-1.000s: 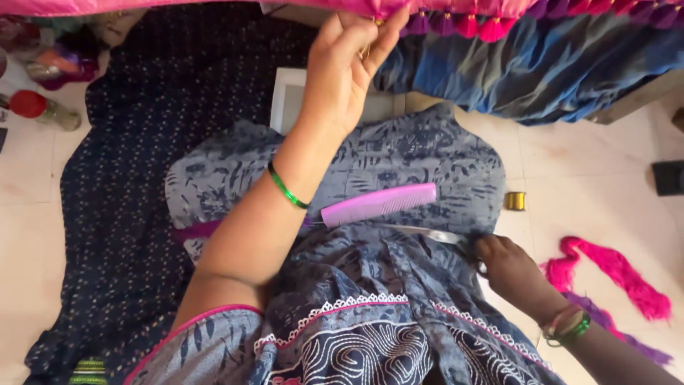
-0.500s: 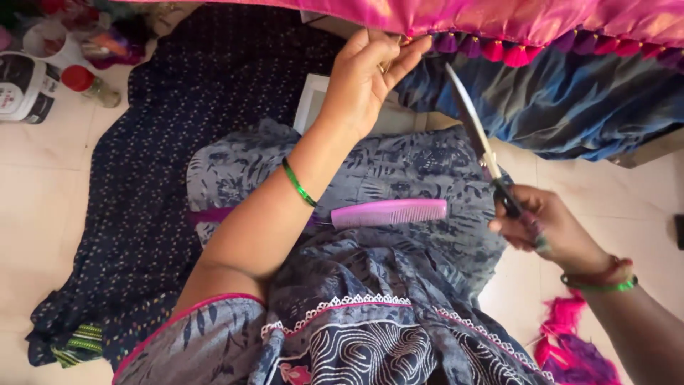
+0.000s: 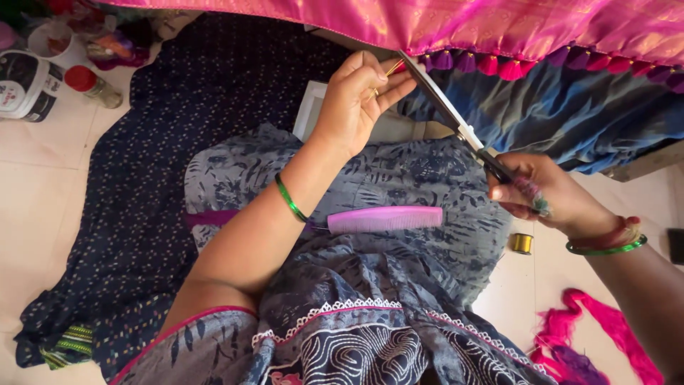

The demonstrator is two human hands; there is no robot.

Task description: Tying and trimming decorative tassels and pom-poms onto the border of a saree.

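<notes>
**Trimming a tassel at the pink hem**

Step in hand, as I read it: snipping at the tassel row (image 3: 499, 65) under the pink silk border (image 3: 513, 25). Left hand (image 3: 360, 96) is closed in a pinch on a red-gold tassel end (image 3: 396, 68) right at the hem. Right hand (image 3: 545, 192) is wrapped around the scissors (image 3: 456, 121); blades run up-left, tips reach the pinch. Blade gap looks near-closed, hard to tell.

Next move needs the tips kept off the left fingers and off the hem edge.

Room: tight above. Pink comb (image 3: 385, 218) lies on the lap, gold thread spool (image 3: 522, 243) sits on the floor just beside the right wrist.
</notes>
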